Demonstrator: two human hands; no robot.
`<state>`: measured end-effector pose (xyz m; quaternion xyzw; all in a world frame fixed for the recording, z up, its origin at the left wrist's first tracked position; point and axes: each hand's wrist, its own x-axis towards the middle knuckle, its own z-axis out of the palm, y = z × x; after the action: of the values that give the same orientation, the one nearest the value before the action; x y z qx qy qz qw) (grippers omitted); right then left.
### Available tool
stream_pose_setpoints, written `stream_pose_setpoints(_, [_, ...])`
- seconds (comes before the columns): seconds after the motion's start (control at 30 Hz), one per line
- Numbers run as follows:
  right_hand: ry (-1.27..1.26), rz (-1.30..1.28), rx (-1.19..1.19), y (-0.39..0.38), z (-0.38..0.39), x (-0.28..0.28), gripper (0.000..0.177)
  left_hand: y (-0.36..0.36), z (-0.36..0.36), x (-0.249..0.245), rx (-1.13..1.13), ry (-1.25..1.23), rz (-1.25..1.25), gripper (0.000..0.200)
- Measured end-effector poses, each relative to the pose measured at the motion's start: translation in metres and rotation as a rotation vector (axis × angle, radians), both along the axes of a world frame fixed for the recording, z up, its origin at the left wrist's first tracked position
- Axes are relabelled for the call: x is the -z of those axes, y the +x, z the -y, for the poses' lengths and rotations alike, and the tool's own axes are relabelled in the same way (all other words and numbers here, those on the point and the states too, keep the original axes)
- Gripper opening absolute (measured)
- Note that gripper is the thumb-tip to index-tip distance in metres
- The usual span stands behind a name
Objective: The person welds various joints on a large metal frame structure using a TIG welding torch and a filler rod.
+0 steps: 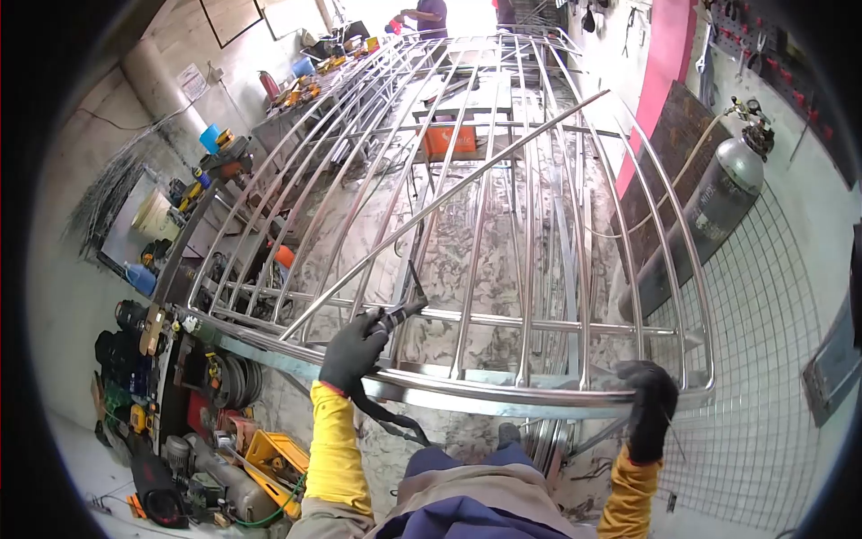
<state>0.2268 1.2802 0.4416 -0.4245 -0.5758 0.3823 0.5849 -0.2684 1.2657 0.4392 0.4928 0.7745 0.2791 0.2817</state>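
My left hand [352, 350], in a dark glove under a yellow sleeve, is wrapped around a welding torch [401, 314]. The torch points right, above the near end of a metal tube frame [467, 316], and its black cable [392, 420] hangs below my wrist. My right hand [653, 404], also gloved, is closed at the frame's near right edge. A thin metal rod [678, 440] sticks out behind it; its other end is hidden by the glove. One loose-looking tube [449, 211] lies diagonally across the frame's long bars.
A grey gas cylinder [709, 207] with a regulator stands right, beside wire mesh [750, 296]. Tools crowd the left bench [193, 216]. A yellow crate [278, 463] and machinery fill the lower left. An orange box [451, 139] sits beyond the bars. Another person [429, 16] stands at the far end.
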Motion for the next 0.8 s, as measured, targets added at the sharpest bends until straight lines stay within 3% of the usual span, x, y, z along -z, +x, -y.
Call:
stream_pose_setpoints(0.2, [-0.307, -0.063, -0.098, 0.005, -0.030, 0.008, 0.029, 0.014, -0.013, -0.030, -0.112, -0.185, 0.211, 0.054])
stream_pose_setpoints(0.47, [-0.230, -0.166, -0.112, 0.004, -0.037, 0.007, 0.031, -0.003, -0.020, -0.028, -0.135, -0.329, 0.446, 0.046])
stream_pose_setpoints(0.63, [-0.122, -0.084, -0.145, 0.007, -0.035, 0.010, 0.031, 0.003, -0.016, -0.025, -0.136, -0.188, 0.443, 0.042])
stream_pose_setpoints(0.73, [-0.236, -0.163, -0.122, 0.014, -0.036, 0.020, 0.033, -0.006, -0.014, -0.010, -0.149, -0.120, 0.443, 0.045])
stream_pose_setpoints(0.77, [-0.255, -0.157, -0.021, 0.009, -0.033, 0.022, 0.034, -0.013, -0.012, -0.002, -0.034, -0.066, 0.330, 0.042])
stream_pose_setpoints(0.8, [-0.289, -0.137, -0.110, 0.020, -0.032, 0.022, 0.029, -0.022, -0.011, 0.008, 0.073, -0.033, 0.226, 0.040])
